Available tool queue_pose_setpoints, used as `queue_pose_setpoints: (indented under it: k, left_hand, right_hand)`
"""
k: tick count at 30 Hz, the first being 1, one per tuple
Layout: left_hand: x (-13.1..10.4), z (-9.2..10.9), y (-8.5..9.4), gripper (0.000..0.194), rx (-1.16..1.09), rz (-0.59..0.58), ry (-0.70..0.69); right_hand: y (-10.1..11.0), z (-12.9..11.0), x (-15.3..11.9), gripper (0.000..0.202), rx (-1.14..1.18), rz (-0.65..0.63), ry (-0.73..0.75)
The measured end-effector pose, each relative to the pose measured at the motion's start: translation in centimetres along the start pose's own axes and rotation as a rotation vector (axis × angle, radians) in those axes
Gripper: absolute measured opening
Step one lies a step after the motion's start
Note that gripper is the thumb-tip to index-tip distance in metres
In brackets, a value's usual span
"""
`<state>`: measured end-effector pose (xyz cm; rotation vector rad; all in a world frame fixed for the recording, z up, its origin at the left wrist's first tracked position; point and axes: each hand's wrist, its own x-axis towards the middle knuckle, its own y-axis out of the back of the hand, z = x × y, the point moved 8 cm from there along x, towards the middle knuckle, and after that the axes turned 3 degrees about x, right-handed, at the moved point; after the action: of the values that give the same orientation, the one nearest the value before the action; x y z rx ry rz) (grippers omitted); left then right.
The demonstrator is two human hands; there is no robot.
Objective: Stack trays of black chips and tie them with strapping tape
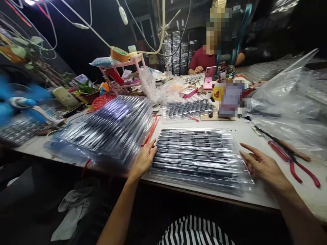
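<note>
In front of me on the white table lies a clear plastic tray (196, 160) filled with rows of thin dark rods whose kind I cannot make out. My left hand (145, 157) is at its left edge, fingers extended, between it and a taller pile of similar shiny trays (112, 126). Along the tray's right edge is my right hand (259, 165), its index finger stretched out and the others loosely bent. Neither hand is wrapped round anything; whether the fingertips touch the tray is hard to tell.
Red-handled pliers (288, 158) lie at the right beside crumpled clear plastic (281, 95). Another tray of rods (189, 108) sits farther back, near a pink phone (209, 78). Across the table sits a person in a red shirt (204, 59). A blue fan (22, 102) spins at left.
</note>
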<state>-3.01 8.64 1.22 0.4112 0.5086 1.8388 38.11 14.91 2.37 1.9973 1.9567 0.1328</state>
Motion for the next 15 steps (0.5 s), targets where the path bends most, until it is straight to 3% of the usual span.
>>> queue_pose_setpoints:
  k: [3,9,13,15]
  left_hand:
    - [1.0,1.5,-1.1,0.05,0.191,-0.045,-0.121]
    - [1.3,2.8,-2.9,0.055,0.389,-0.126,-0.201]
    - [1.2,3.4,-3.1,0.054,0.56,-0.132,-0.209]
    - [0.9,3.8,-2.9,0.053,0.572,-0.087,-0.203]
  right_hand:
    - [-0.1,0.4,0.9,0.069,-0.149,-0.01,0.067]
    - [-2.5,-2.5,0.8,0.043,-0.708,0.01,0.512]
    - [-4.9,-3.7,0.5,0.049,-1.095,-0.066,0.589]
    - [-5.5,-3.9,0.6,0.051,-1.158,-0.122,0.598]
